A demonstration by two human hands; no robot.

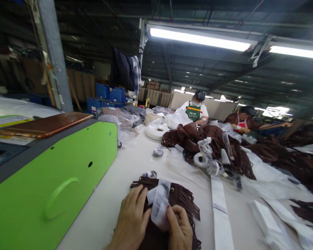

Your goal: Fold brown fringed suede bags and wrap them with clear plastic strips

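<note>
A dark brown fringed piece point(181, 199) lies on the white table point(135, 163) right in front of me. A strip of white tissue paper point(159, 205) runs across it. My left hand point(131, 220) rests flat on the brown piece, fingers stretched out toward the paper's left edge. My right hand point(179, 229) has its fingers closed, pinching the lower end of the white paper against the brown piece.
A bright green machine point(54, 180) stands close on my left. A heap of brown fringed pieces with white paper point(208, 149) sits mid-table, with tape rolls point(158, 152) near it. White paper strips point(220, 211) lie to the right. Two people point(195, 111) work at the far end.
</note>
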